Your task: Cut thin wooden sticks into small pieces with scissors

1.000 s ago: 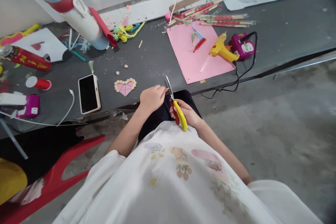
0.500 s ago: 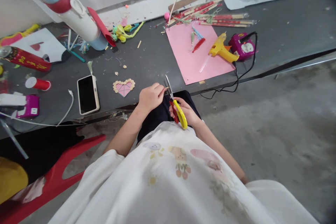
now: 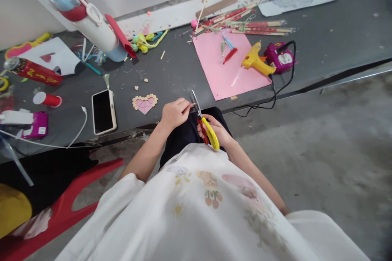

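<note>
My right hand (image 3: 218, 131) grips a pair of scissors (image 3: 204, 124) with yellow and red handles, blades pointing up toward the table edge. My left hand (image 3: 174, 113) is closed in a pinch on a tiny pale piece held against the scissor blades. Both hands hover over my lap, just in front of the dark table (image 3: 171, 77). A pink heart (image 3: 145, 102) edged with small pale pieces lies on the table just left of my left hand.
A phone (image 3: 103, 111) lies left of the heart. A pink sheet (image 3: 228, 65) holds a yellow glue gun (image 3: 254, 61), its cord looped over the edge. A white bottle (image 3: 92, 24), red tubes (image 3: 33, 71) and sticks (image 3: 245, 20) clutter the back. A red chair (image 3: 70, 200) stands lower left.
The view has shifted slightly downward. My hands hold the same pose at the scissors, with the blades barely moved.
</note>
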A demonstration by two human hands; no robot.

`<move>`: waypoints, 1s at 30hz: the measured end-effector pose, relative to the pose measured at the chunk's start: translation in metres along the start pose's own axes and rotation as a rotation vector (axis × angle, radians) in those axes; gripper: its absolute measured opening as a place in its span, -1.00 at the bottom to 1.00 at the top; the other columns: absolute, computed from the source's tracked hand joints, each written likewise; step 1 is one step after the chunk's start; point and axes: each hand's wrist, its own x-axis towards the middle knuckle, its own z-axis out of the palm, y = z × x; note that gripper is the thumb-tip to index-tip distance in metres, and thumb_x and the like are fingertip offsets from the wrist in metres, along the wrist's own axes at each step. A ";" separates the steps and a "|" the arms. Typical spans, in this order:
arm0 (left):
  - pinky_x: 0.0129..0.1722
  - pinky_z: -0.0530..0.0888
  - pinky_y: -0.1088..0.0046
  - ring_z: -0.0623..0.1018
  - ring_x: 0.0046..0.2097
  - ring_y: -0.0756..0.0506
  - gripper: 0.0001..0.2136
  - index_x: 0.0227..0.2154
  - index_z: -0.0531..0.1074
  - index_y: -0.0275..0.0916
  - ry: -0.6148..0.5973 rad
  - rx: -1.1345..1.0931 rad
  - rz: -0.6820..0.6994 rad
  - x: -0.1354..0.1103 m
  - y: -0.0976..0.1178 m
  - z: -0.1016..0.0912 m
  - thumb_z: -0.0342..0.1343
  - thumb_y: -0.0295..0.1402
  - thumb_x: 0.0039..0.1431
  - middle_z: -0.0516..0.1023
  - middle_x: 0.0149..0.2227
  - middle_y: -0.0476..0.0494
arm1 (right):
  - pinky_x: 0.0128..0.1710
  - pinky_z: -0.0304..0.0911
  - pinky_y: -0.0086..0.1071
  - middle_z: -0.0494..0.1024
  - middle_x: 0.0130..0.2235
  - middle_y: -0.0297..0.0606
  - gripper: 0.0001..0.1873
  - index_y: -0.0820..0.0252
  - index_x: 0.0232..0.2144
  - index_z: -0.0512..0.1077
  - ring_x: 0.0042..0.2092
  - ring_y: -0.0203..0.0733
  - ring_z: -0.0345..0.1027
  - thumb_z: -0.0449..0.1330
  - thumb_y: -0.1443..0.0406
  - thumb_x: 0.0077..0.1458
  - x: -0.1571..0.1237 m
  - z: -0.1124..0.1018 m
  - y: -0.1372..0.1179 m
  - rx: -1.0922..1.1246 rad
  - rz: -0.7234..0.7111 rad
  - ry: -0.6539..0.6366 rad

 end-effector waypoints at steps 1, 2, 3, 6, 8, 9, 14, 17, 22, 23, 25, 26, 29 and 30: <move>-0.40 0.27 0.46 0.50 -0.31 -0.03 -0.68 -0.38 0.48 -0.21 -0.002 -0.006 -0.003 0.000 0.000 0.000 -0.14 -0.22 0.30 0.54 -0.35 -0.12 | -0.51 0.25 -0.42 0.52 -0.43 -0.39 -0.50 0.11 -0.10 0.19 -0.50 -0.30 0.37 0.27 0.26 -0.11 0.000 0.000 0.000 0.000 -0.004 -0.001; -0.39 0.27 0.46 0.50 -0.31 -0.03 -0.68 -0.38 0.48 -0.21 -0.004 -0.010 -0.007 0.000 0.001 0.000 -0.14 -0.22 0.30 0.54 -0.34 -0.13 | -0.51 0.25 -0.41 0.52 -0.43 -0.39 -0.50 0.11 -0.10 0.20 -0.49 -0.30 0.37 0.27 0.26 -0.11 0.000 -0.001 0.000 -0.002 -0.006 -0.002; -0.39 0.27 0.46 0.50 -0.30 -0.03 -0.68 -0.38 0.48 -0.21 -0.007 -0.011 -0.012 0.000 0.001 -0.001 -0.13 -0.21 0.30 0.54 -0.34 -0.13 | -0.51 0.25 -0.41 0.52 -0.42 -0.40 -0.50 0.10 -0.10 0.20 -0.49 -0.30 0.37 0.27 0.26 -0.11 0.001 -0.001 0.000 -0.007 -0.008 -0.001; -0.39 0.27 0.47 0.50 -0.29 -0.03 -0.67 -0.37 0.48 -0.21 -0.007 0.003 -0.038 -0.001 0.004 -0.002 -0.15 -0.21 0.31 0.53 -0.33 -0.13 | -0.49 0.25 -0.39 0.51 -0.41 -0.40 -0.48 0.11 -0.09 0.20 -0.48 -0.29 0.38 0.28 0.26 -0.11 0.002 -0.002 0.002 -0.041 -0.008 0.011; -0.39 0.27 0.47 0.50 -0.29 -0.04 -0.67 -0.36 0.47 -0.20 -0.003 0.008 -0.068 -0.004 0.007 -0.003 -0.15 -0.20 0.31 0.53 -0.33 -0.13 | -0.47 0.26 -0.38 0.50 -0.39 -0.40 -0.47 0.11 -0.07 0.19 -0.47 -0.29 0.39 0.28 0.25 -0.09 0.001 -0.001 0.002 -0.076 -0.017 0.030; -0.39 0.27 0.48 0.50 -0.29 -0.04 -0.67 -0.36 0.47 -0.20 -0.002 0.005 -0.085 -0.005 0.009 -0.003 -0.16 -0.20 0.31 0.53 -0.33 -0.13 | -0.45 0.27 -0.38 0.49 -0.38 -0.40 -0.46 0.11 -0.05 0.18 -0.46 -0.29 0.39 0.28 0.25 -0.08 0.000 0.000 0.002 -0.097 -0.023 0.041; -0.35 0.30 0.51 0.49 -0.28 -0.02 -0.70 -0.36 0.46 -0.20 0.028 -0.082 -0.159 -0.013 0.016 -0.006 -0.13 -0.20 0.31 0.53 -0.33 -0.10 | -0.37 0.28 -0.38 0.42 -0.32 -0.39 -0.46 0.08 -0.02 0.16 -0.36 -0.28 0.38 0.26 0.28 -0.06 -0.008 0.008 -0.002 -0.293 -0.080 0.078; -0.31 0.32 0.51 0.48 -0.31 -0.01 -0.72 -0.35 0.46 -0.22 0.086 -0.174 -0.174 -0.017 0.019 -0.010 -0.10 -0.22 0.31 0.52 -0.37 -0.09 | -0.27 0.28 -0.35 0.37 -0.26 -0.36 -0.43 0.07 0.02 0.14 -0.28 -0.28 0.34 0.24 0.30 -0.03 -0.012 0.013 -0.007 -0.436 -0.164 0.080; -0.31 0.34 0.50 0.46 -0.35 0.00 -0.72 -0.37 0.46 -0.22 0.206 -0.238 -0.200 -0.021 0.025 -0.020 -0.08 -0.22 0.30 0.49 -0.42 -0.07 | -0.19 0.24 -0.34 0.35 -0.20 -0.31 -0.40 0.09 0.06 0.12 -0.24 -0.26 0.26 0.26 0.30 -0.01 -0.018 0.022 -0.020 -0.666 -0.269 0.069; -0.32 0.34 0.49 0.46 -0.36 0.00 -0.72 -0.37 0.46 -0.22 0.222 -0.240 -0.207 -0.021 0.026 -0.022 -0.08 -0.22 0.30 0.48 -0.44 -0.07 | -0.19 0.24 -0.33 0.35 -0.19 -0.30 -0.39 0.10 0.07 0.12 -0.24 -0.25 0.26 0.26 0.30 -0.01 -0.020 0.024 -0.023 -0.704 -0.275 0.069; -0.32 0.35 0.48 0.45 -0.38 0.00 -0.72 -0.38 0.46 -0.22 0.253 -0.244 -0.218 -0.023 0.029 -0.026 -0.08 -0.21 0.30 0.47 -0.45 -0.05 | -0.20 0.25 -0.31 0.35 -0.20 -0.27 -0.38 0.13 0.08 0.12 -0.26 -0.24 0.24 0.26 0.29 0.00 -0.024 0.029 -0.029 -0.780 -0.301 0.073; -0.33 0.35 0.48 0.44 -0.38 0.00 -0.72 -0.38 0.46 -0.22 0.271 -0.251 -0.217 -0.023 0.030 -0.028 -0.08 -0.21 0.29 0.47 -0.46 -0.05 | -0.20 0.25 -0.30 0.34 -0.20 -0.26 -0.37 0.14 0.09 0.11 -0.26 -0.23 0.24 0.26 0.29 0.00 -0.025 0.032 -0.032 -0.825 -0.326 0.074; -0.34 0.35 0.48 0.44 -0.40 0.02 -0.75 -0.37 0.47 -0.23 0.317 -0.295 -0.199 -0.025 0.033 -0.034 -0.05 -0.24 0.29 0.47 -0.47 -0.03 | -0.17 0.26 -0.27 0.33 -0.17 -0.20 -0.33 0.17 0.11 0.09 -0.25 -0.20 0.23 0.27 0.28 -0.01 -0.029 0.037 -0.037 -0.956 -0.405 0.077; -0.35 0.35 0.49 0.44 -0.41 0.02 -0.75 -0.37 0.48 -0.23 0.327 -0.309 -0.194 -0.025 0.034 -0.037 -0.04 -0.25 0.28 0.47 -0.48 -0.03 | -0.16 0.26 -0.25 0.33 -0.16 -0.18 -0.32 0.18 0.12 0.08 -0.24 -0.19 0.23 0.27 0.27 -0.01 -0.030 0.038 -0.039 -0.993 -0.426 0.076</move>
